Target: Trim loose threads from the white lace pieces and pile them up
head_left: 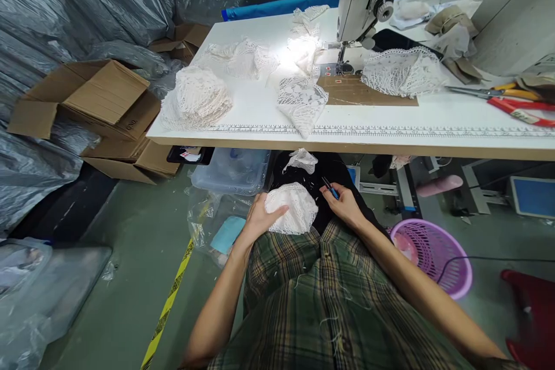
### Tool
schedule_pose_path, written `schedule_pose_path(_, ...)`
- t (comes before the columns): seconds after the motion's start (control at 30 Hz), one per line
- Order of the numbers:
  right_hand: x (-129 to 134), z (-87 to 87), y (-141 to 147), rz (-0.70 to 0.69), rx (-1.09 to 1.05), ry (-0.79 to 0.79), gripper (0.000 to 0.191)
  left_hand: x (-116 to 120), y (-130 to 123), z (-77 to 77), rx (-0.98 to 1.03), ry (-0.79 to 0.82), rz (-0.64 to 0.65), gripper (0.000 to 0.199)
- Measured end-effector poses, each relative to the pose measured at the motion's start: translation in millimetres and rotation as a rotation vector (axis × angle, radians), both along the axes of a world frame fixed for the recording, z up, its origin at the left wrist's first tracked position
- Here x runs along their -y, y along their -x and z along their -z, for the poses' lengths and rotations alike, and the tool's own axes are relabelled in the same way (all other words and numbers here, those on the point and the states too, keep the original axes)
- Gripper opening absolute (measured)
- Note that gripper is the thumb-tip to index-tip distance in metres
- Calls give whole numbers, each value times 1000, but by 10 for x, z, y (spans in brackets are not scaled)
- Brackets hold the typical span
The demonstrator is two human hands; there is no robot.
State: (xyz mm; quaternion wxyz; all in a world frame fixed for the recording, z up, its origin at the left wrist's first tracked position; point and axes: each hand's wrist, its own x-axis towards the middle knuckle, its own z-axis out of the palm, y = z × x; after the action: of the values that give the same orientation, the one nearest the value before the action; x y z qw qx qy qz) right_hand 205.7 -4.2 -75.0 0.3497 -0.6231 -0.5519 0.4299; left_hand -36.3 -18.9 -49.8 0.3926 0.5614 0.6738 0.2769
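Over my lap, my left hand (261, 217) grips a white lace piece (293, 209), thumb on top. To its right, my right hand (342, 202) holds small blue thread snips (332, 189), their tips pointing up and left. A smaller white lace piece (302, 161) lies on my dark trousers just below the table edge. On the white table (255, 121) are a stack of white lace pieces (199, 98) at the left and a lace piece (302, 101) in the middle. More lace (403, 72) lies right of the sewing machine needle.
The sewing machine (362, 0) stands at the back of the table, with red-handled scissors (520, 111) at the right. Cardboard boxes (99, 98) lie at the left. Below the table are a clear plastic bin (234, 170) and a purple basket (451, 260).
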Motion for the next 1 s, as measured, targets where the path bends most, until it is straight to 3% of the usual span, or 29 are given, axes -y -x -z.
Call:
schedule_pose_path(0.13,-58,30,59,-4,9,5,37,104,-108,-61,184,-32,-110,30)
schedule_pose_path(0.23,-89,60,93,-28,-4,-29,37,102,-27,-284,272,-41,-133,35)
schedule_pose_path(0.33,-93,183,103,-76,56,-18,38,8,221,-686,507,-43,-253,45)
schedule_pose_path(0.47,-99,429,86,-98,96,41,41,-302,596,-1431,553,-176,-329,47)
schedule_pose_path(0.57,-158,583,39,-107,100,97,43,-713,780,-1941,507,-315,-273,49)
schedule_pose_path(0.67,-237,668,-11,-134,79,174,41,-1236,913,-2240,445,-403,-202,52)
schedule_pose_path(0.73,-256,677,-22,-105,67,182,39,-1574,1017,-2297,404,-409,-177,53)
schedule_pose_path(0.83,-221,636,-5,-49,48,132,37,-1935,1218,-2220,248,-388,-207,53)
schedule_pose_path(1.0,-162,527,9,-62,31,145,36,-2072,1565,-2028,49,-485,-373,45)
